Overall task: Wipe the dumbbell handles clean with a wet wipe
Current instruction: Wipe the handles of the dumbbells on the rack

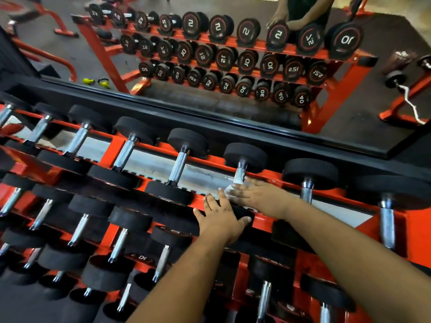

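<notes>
Reaching over the top tier of the red dumbbell rack (263,216), a person works on one dumbbell (245,157) sitting near the centre of the view. Their right hand (258,194) comes in from five o'clock and holds a white wet wipe (238,180) wrapped round the lower part of the chrome handle (241,170), fingers curled on the wipe and the bar beneath it. Their left hand (221,217), just at seven o'clock of the right one, lies on the near black head (242,212) of the same dumbbell, fingers straight and slightly spread, thumb along its edge. More dumbbells with bare chrome handles line the tier toward nine and three o'clock, with lower tiers toward six. At twelve o'clock a wall mirror (233,108) reflects the numbered weights and the person's arms.
</notes>
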